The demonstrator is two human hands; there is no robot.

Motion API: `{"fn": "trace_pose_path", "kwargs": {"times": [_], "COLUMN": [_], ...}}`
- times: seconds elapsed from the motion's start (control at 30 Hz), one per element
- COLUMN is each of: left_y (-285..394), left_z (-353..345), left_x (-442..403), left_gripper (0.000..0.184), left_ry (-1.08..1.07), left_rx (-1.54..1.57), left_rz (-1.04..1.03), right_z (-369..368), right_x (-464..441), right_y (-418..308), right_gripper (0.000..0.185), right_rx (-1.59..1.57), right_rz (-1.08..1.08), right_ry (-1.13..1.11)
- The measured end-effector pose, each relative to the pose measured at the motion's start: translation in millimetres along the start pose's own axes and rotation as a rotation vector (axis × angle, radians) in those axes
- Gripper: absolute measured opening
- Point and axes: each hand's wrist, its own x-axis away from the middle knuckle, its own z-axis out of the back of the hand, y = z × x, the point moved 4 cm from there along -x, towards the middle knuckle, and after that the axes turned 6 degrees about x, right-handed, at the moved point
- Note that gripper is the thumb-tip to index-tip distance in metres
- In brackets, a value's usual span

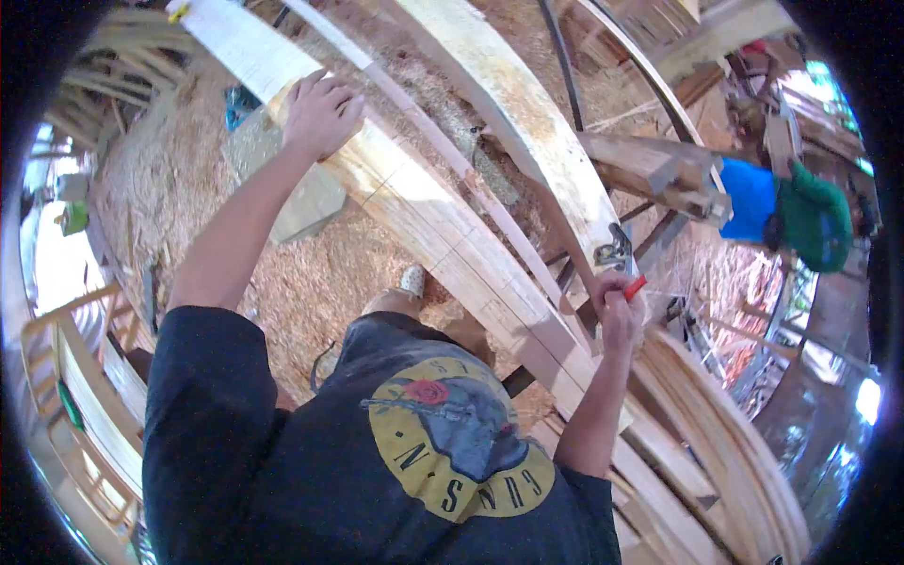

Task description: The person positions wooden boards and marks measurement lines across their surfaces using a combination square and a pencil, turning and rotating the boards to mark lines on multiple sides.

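My left hand (321,115) lies on the upper part of a long pale plank (424,221), fingers stretched over its surface. Thin dark lines cross the plank's face. On the right, my right hand (619,309) is closed around a slim red object (636,287), possibly a pencil; only its red end sticks out. This hand is beside the lower end of a wide curved timber (537,113). A dark metal tool (613,247) sits on that timber's end, just above my right hand. A narrow strip of wood (443,160) runs between plank and timber.
Wood shavings cover the ground (301,301). A squared block (292,202) is under the plank's left side. Stacked boards (725,433) lie at lower right, thick beams (650,169) at upper right. A person in a green top (817,217) is at far right.
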Motion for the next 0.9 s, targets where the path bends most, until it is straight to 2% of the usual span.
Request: {"fn": "trace_pose_path", "kwargs": {"times": [0.03, 0.07, 0.17, 0.23, 0.3, 0.37, 0.4, 0.47, 0.57, 0.63, 0.67, 0.77, 0.83, 0.9], "left_y": [-3, -5, -6, 5, 17, 54, 65, 106, 190, 209, 214, 203, 185, 151], "left_z": [-2, -5, -8, 0, 3, 10, 17, 31, 68, 67, 64, 46, 37, 25], "left_x": [1, 1, -1, -2, -2, 3, 12, 42, 101, 150, 177, 260, 300, 347], "left_gripper": [0.036, 0.038, 0.038, 0.036, 0.036, 0.033, 0.032, 0.028, 0.023, 0.021, 0.019, 0.019, 0.033, 0.04], "left_ry": [-0.018, -0.035, -0.029, -0.031, 0.068, 0.192, 0.248, 0.138, -0.012, -0.237, -0.311, -0.467, -0.844, -0.937], "left_rx": [-0.014, -0.027, -0.048, -0.055, -0.117, 0.025, 0.084, 0.34, 0.644, 0.749, 0.718, 0.698, 0.49, 0.344], "left_rz": [0.0, -0.001, -0.013, -0.05, -0.142, -0.233, -0.266, -0.257, -0.161, -0.138, -0.124, -0.08, 0.111, 0.286], "right_z": [19, 39, 85, 111, 128, 131, 135, 130, 149, 159, 159, 158, 162, 166], "right_x": [16, 29, 68, 90, 92, 79, 70, 48, 11, -1, -5, -6, -13, -22], "right_y": [14, 38, 75, 91, 101, 103, 102, 100, 136, 156, 163, 154, 159, 162], "right_gripper": [0.015, 0.023, 0.021, 0.017, 0.017, 0.022, 0.024, 0.028, 0.035, 0.039, 0.041, 0.046, 0.041, 0.04], "right_rx": [0.092, -0.045, 0.252, 0.439, 0.573, 0.793, 0.843, 0.927, 0.935, 1.024, 1.072, 1.108, 1.083, 1.065], "right_rz": [-0.082, -0.041, 0.22, 0.113, 0.016, -0.025, 0.021, 0.135, 0.169, 0.032, -0.036, -0.06, -0.035, -0.022], "right_ry": [0.074, 0.134, 0.41, 0.477, 0.546, 0.51, 0.506, 0.459, 0.512, 0.395, 0.338, 0.263, 0.227, 0.166]}}
